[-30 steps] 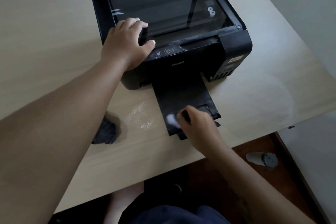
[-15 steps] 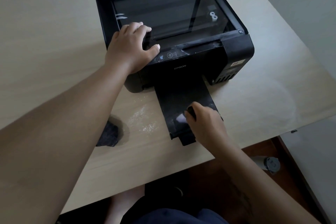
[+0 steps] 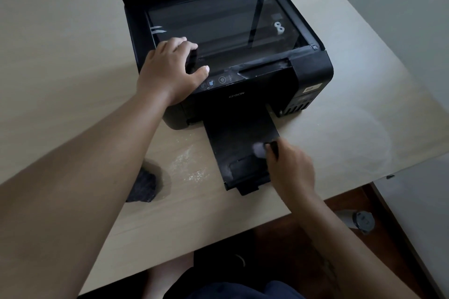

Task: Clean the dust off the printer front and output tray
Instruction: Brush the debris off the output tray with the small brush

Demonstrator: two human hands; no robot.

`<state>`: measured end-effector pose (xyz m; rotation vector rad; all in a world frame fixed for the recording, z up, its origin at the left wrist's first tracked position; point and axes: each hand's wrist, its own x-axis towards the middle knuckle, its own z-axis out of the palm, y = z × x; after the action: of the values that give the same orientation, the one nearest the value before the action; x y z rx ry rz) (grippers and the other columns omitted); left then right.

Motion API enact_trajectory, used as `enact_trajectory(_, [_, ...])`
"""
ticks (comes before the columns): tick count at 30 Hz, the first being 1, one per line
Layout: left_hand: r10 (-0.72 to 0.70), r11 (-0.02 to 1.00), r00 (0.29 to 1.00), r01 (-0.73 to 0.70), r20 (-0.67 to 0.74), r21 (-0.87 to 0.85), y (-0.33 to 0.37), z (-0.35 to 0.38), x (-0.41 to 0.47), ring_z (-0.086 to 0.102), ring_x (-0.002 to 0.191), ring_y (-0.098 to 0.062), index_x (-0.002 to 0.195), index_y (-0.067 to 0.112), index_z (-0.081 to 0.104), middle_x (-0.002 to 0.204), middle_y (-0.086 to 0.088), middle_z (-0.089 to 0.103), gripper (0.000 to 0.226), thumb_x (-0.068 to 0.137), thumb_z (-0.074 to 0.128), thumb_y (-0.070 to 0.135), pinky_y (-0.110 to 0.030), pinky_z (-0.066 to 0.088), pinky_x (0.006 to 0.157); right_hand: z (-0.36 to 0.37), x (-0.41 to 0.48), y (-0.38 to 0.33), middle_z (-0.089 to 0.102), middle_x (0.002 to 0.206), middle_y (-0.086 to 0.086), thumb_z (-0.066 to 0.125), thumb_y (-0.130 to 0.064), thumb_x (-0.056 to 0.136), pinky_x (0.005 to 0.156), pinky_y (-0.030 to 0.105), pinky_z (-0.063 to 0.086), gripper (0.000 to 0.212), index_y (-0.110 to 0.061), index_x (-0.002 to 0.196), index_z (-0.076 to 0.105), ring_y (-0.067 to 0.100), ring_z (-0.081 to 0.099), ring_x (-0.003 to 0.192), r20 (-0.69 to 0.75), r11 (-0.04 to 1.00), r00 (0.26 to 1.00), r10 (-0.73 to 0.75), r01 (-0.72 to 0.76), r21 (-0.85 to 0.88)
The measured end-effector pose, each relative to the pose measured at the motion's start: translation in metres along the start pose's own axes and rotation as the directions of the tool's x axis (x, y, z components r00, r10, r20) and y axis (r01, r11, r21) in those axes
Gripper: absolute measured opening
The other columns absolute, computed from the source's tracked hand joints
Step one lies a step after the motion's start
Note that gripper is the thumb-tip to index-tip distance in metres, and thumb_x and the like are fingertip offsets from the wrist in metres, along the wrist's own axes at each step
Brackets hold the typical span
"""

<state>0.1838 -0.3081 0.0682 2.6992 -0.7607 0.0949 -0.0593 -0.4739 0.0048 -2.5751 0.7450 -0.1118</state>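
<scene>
A black printer [image 3: 262, 90] stands on the wooden table with its scanner lid raised. Its output tray [image 3: 233, 143] is pulled out toward me. My left hand [image 3: 170, 73] rests flat on the printer's front left corner, fingers on the glass edge and thumb by the control buttons. My right hand [image 3: 289, 167] grips a small dark brush with a pale tip [image 3: 261, 149] that touches the right side of the tray. The hand is blurred by motion. A pale dust strip [image 3: 267, 62] lies along the printer's front top edge.
A dark crumpled cloth [image 3: 143, 187] lies on the table [image 3: 73, 60] left of the tray, with scattered white dust [image 3: 189, 165] between them. The table's near edge is just below the tray. A grey bottle [image 3: 359, 221] lies on the floor at right.
My right hand has swept the brush from the tray's left front part toward its right side and a little farther in. My left hand has stayed on the printer.
</scene>
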Motion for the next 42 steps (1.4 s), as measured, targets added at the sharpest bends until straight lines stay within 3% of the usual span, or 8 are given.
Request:
enact_trajectory(2, [0.003,1.000,1.000,-0.003,-0.002,-0.001,0.000,0.000,0.000,0.030,0.140,-0.017,0.139,0.030,0.045,0.152,0.005,0.038,0.063,0.085,0.045,0.062,-0.039,0.023,0.113,-0.005,-0.003,0.008,0.049,0.064,-0.005,0.049,-0.027,0.098,0.059,0.033,0.031,0.021,-0.019,0.078,0.044,0.021,0.044,0.057,-0.104,1.000,0.994,-0.018,0.017,-0.017])
enact_trajectory(8, [0.007,1.000,1.000,-0.007,-0.012,-0.002,0.000,0.000,-0.001,0.030,0.140,-0.018,0.139,0.029,0.046,0.151,0.004,0.039,0.062,0.086,0.046,0.061,-0.040,0.024,0.113,-0.018,0.008,0.031,0.060,0.068,-0.003,0.050,-0.032,0.098,0.050,0.033,0.042,0.019,-0.020,0.087,0.059,0.017,0.056,0.061,0.039,0.961,0.992,0.120,-0.126,0.246])
enact_trajectory(13, [0.004,1.000,1.000,-0.004,-0.010,0.000,0.001,-0.001,-0.001,0.030,0.140,-0.018,0.139,0.029,0.046,0.151,0.004,0.038,0.061,0.086,0.046,0.060,-0.040,0.024,0.113,-0.032,0.027,0.029,0.053,0.064,-0.001,0.049,-0.034,0.097,0.051,0.033,0.038,0.026,-0.016,0.079,0.053,0.022,0.051,0.060,-0.009,0.993,0.996,0.093,-0.092,0.078])
enact_trajectory(23, [0.004,1.000,1.000,-0.004,-0.010,-0.005,0.000,0.000,0.000,0.031,0.140,-0.018,0.138,0.030,0.046,0.151,0.003,0.039,0.061,0.086,0.046,0.061,-0.042,0.024,0.113,-0.041,0.022,0.029,0.055,0.063,0.005,0.052,-0.035,0.093,0.048,0.031,0.035,0.030,-0.012,0.073,0.052,0.021,0.051,0.055,0.329,0.999,0.944,0.035,-0.037,-0.001])
enact_trajectory(26, [0.003,1.000,1.000,-0.004,-0.009,-0.016,0.001,0.000,0.000,0.031,0.140,-0.019,0.138,0.030,0.047,0.151,0.003,0.040,0.062,0.084,0.046,0.061,-0.041,0.024,0.113,-0.041,0.018,0.032,0.056,0.064,0.002,0.050,-0.039,0.094,0.052,0.037,0.044,0.032,-0.014,0.074,0.052,0.021,0.054,0.059,0.171,0.996,0.982,0.084,-0.086,0.005])
enact_trajectory(30, [-0.001,1.000,1.000,0.001,-0.010,-0.021,0.001,0.000,0.000,0.031,0.140,-0.019,0.138,0.030,0.047,0.150,0.003,0.040,0.063,0.084,0.045,0.062,-0.041,0.024,0.113,-0.041,0.017,0.027,0.058,0.065,0.004,0.052,-0.034,0.094,0.052,0.034,0.041,0.028,-0.013,0.077,0.055,0.022,0.056,0.061,0.307,0.993,0.950,0.056,-0.084,0.081])
enact_trajectory(39, [-0.003,0.999,1.000,0.003,-0.016,-0.035,0.002,-0.001,-0.001,0.030,0.140,-0.018,0.137,0.029,0.047,0.150,0.004,0.040,0.058,0.086,0.049,0.058,-0.040,0.023,0.112,-0.032,0.011,0.020,0.053,0.063,0.001,0.050,-0.035,0.096,0.046,0.030,0.030,0.030,-0.016,0.073,0.047,0.015,0.050,0.056,0.167,0.988,0.983,0.077,-0.098,0.122])
enact_trajectory(42, [0.002,0.999,1.000,-0.002,-0.016,-0.033,0.002,0.000,-0.001,0.031,0.139,-0.018,0.137,0.029,0.047,0.150,0.004,0.040,0.059,0.086,0.049,0.058,-0.040,0.023,0.112,-0.020,0.004,0.012,0.056,0.065,0.001,0.052,-0.032,0.096,0.048,0.030,0.037,0.026,-0.017,0.074,0.050,0.016,0.053,0.057,0.374,0.982,0.927,0.001,-0.072,0.175])
